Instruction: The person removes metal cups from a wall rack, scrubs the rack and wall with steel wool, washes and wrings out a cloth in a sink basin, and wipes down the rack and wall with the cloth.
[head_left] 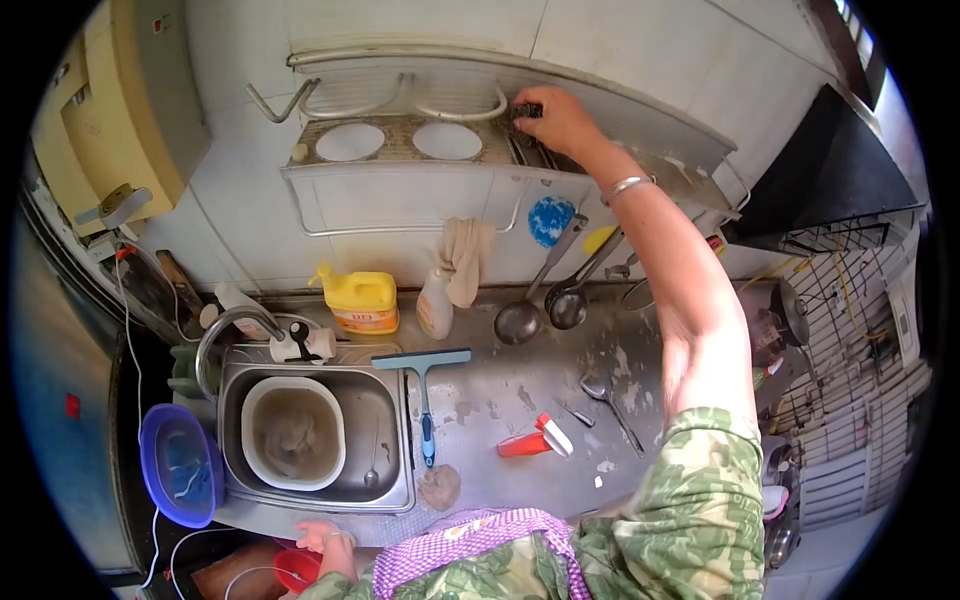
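My right hand point(560, 118) reaches up to the metal wall rack point(400, 180), its fingers closed on a dark, rough-textured thing point(526, 112) whose kind I cannot make out. It is over the rack's slotted part, right of two round holes. Low in the view, my left hand point(322, 538) hangs by the counter's front edge below the sink, fingers apart and holding nothing visible. A red bowl point(297, 568) is just beneath it. Below the rack hang a blue scrubber point(550, 220), a ladle point(518, 322) and a second, darker ladle point(567, 308).
The sink point(385, 420) holds a white basin point(250, 430) of cloudy water and a spoon. On the counter are a squeegee point(426, 400), a red-and-white spray bottle point(525, 443), a spoon point(612, 405) and a yellow jug point(362, 300). A purple basin point(150, 465) stands left.
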